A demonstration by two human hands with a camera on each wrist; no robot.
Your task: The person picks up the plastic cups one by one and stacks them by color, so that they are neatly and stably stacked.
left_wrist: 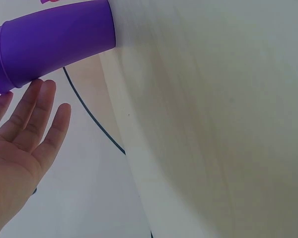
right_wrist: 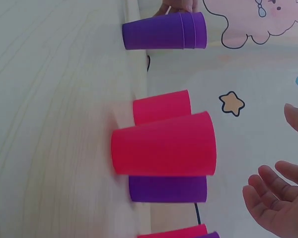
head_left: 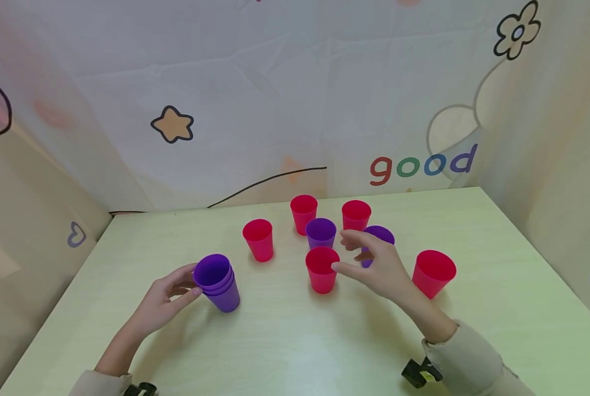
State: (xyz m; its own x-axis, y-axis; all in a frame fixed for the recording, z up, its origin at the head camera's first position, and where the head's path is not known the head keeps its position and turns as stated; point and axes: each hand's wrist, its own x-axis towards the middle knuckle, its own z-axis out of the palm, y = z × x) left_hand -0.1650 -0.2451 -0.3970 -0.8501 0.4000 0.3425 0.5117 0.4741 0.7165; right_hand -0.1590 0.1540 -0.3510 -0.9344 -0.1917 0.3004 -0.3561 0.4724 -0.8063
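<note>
In the head view my left hand (head_left: 166,302) touches the left side of a stack of purple cups (head_left: 224,294), thumb and fingertips right at the rims. The left wrist view shows fairly straight fingers (left_wrist: 53,136) against the purple cups (left_wrist: 64,37), which stand on the table. My right hand (head_left: 374,264) hovers above the group of cups with thumb and fingers spread apart. Its thumb overlaps the rim of the nearest red cup (head_left: 322,278); the right wrist view shows the fingers (right_wrist: 268,191) higher than the cups. It partly hides a purple cup (head_left: 380,234) behind.
Another purple cup (head_left: 321,231) stands behind the nearest red one. Around them are more upright red cups: one left (head_left: 261,245), two at the back (head_left: 303,217) (head_left: 356,217), one right (head_left: 431,278). A printed cloth (head_left: 275,110) hangs behind the pale table (head_left: 275,352).
</note>
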